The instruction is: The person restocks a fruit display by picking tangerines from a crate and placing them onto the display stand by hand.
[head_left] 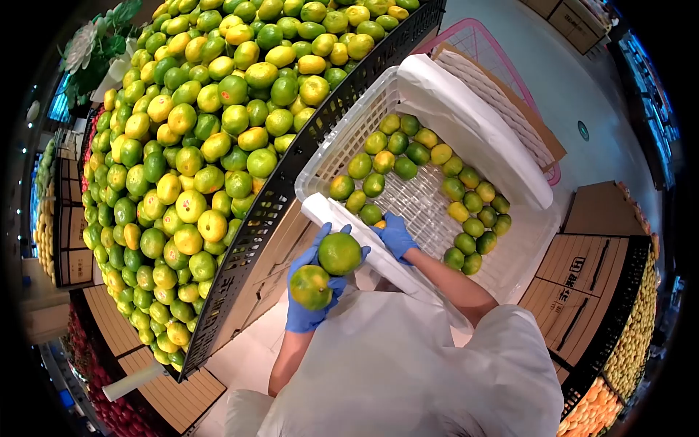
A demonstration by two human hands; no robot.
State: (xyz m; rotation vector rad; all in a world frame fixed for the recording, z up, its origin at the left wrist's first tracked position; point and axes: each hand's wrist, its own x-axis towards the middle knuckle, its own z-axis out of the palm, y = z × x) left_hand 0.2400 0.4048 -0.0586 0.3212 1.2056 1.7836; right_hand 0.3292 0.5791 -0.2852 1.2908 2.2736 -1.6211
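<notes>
My left hand, in a blue glove, holds two green citrus fruits near the basket's near-left edge, palm up with the fingers around them. Inside the white plastic basket, my right hand, also gloved in blue, has its fingers on a yellow-orange fruit that is mostly hidden. Several green and yellow citrus fruits lie along the left, far and right parts of the basket floor. White sheeting drapes over the basket's far and near sides.
A large heap of green-yellow citrus fills the display at the left, bordered by a black perforated rim. Behind the basket stand a pink basket and cardboard. More fruit displays stand at the right.
</notes>
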